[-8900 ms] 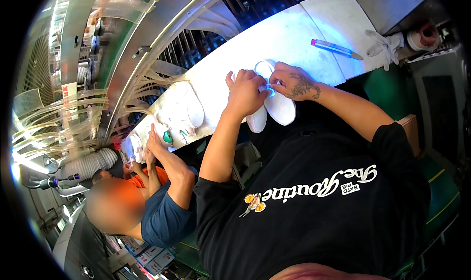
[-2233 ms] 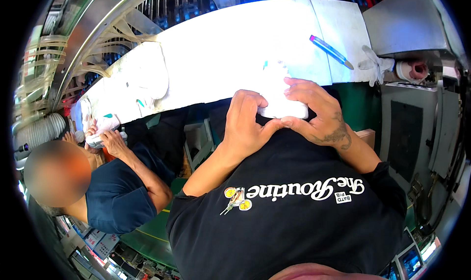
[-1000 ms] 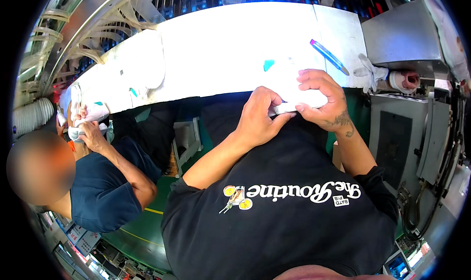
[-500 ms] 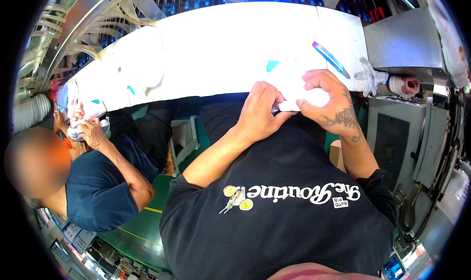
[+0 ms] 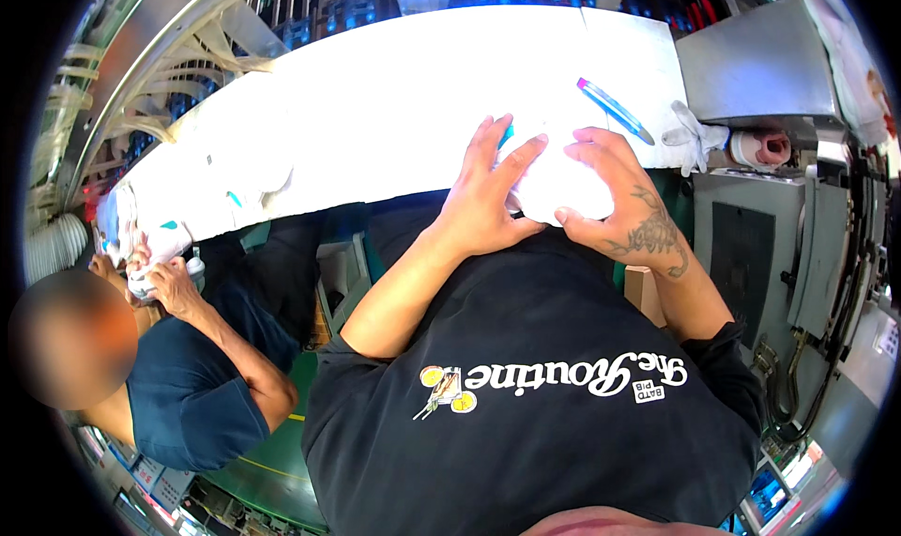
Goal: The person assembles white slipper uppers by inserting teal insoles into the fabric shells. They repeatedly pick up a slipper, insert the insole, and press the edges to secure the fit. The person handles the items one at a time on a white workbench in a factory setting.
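Note:
A bright white rounded piece (image 5: 563, 191) lies between my two hands at the near edge of the white bench (image 5: 394, 85). Glare washes out its outline, so its exact kind is unclear. My left hand (image 5: 493, 189) grips its left side, fingers stretched over the top and thumb at the near edge. From the right, my right hand (image 5: 615, 184) curves around it with fingers and thumb apart. A small teal patch (image 5: 507, 136) peeks out by my left fingers. Beyond my right hand lies a blue pen-like tool (image 5: 615, 111) with a pink end.
A white glove (image 5: 693, 140) and a pinkish shoe-like item (image 5: 762, 149) sit at the right end. Grey metal cabinets (image 5: 746, 245) stand to the right. At the left, a co-worker (image 5: 202, 376) handles a white piece (image 5: 155, 275). Machinery with pale tubes (image 5: 211, 48) runs behind the bench.
Both hands have opened wider around the white piece. My left fingers have moved from a pinch at its near edge to lying stretched over its far side. The view has shifted slightly.

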Demonstrator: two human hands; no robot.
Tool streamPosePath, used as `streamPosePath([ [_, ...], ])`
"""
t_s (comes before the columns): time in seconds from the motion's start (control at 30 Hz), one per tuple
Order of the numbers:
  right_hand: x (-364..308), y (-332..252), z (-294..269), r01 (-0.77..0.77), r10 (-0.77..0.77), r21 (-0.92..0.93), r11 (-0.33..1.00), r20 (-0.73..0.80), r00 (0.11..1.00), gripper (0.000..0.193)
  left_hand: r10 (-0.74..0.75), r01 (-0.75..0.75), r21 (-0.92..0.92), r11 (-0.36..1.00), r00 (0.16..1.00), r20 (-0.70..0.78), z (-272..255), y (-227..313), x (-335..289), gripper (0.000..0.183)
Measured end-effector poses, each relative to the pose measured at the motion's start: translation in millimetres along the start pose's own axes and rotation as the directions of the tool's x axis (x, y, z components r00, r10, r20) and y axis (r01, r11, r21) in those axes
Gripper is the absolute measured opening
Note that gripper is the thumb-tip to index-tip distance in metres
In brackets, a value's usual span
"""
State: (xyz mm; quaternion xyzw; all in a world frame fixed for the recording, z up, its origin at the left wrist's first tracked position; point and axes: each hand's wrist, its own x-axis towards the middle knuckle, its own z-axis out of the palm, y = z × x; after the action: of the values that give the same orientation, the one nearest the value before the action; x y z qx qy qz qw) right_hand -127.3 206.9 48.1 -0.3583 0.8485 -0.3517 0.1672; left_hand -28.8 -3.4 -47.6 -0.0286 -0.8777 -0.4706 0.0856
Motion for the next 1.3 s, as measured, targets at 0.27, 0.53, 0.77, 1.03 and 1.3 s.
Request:
streamPosePath([
  [0.27,-16.7,41.8,0.0,-0.27,0.399,-0.411,0.871,0.271,0.876,0.105,0.121,-0.115,0.286,0.951,0.993,-0.005,39.9,18.7,3.1,0.093],
  [0.53,-19.7,37.9,-12.7,-0.122,0.124,-0.022,0.992,0.145,0.982,0.086,0.087,-0.08,0.139,0.987,0.995,-0.045,12.3,7.1,-1.5,0.093],
  [0.77,-3.1,11.5,47.9,0.296,-0.265,0.374,0.879,-0.133,0.955,0.061,0.28,-0.287,-0.064,0.956,0.955,-0.1,-56.2,27.9,-17.3,0.058],
  [1.03,-5.6,-8.9,95.8,0.376,-0.211,0.455,0.807,-0.373,0.904,0.048,0.206,-0.213,-0.019,0.977,0.961,-0.183,-53.7,36.7,-15.4,0.042],
  [1.3,-4.0,-4.9,82.5,0.589,-0.434,0.332,0.737,-0.435,0.789,0.032,0.289,-0.294,-0.003,0.956,0.942,-0.169,-49.8,45.1,0.7,0.03],
])
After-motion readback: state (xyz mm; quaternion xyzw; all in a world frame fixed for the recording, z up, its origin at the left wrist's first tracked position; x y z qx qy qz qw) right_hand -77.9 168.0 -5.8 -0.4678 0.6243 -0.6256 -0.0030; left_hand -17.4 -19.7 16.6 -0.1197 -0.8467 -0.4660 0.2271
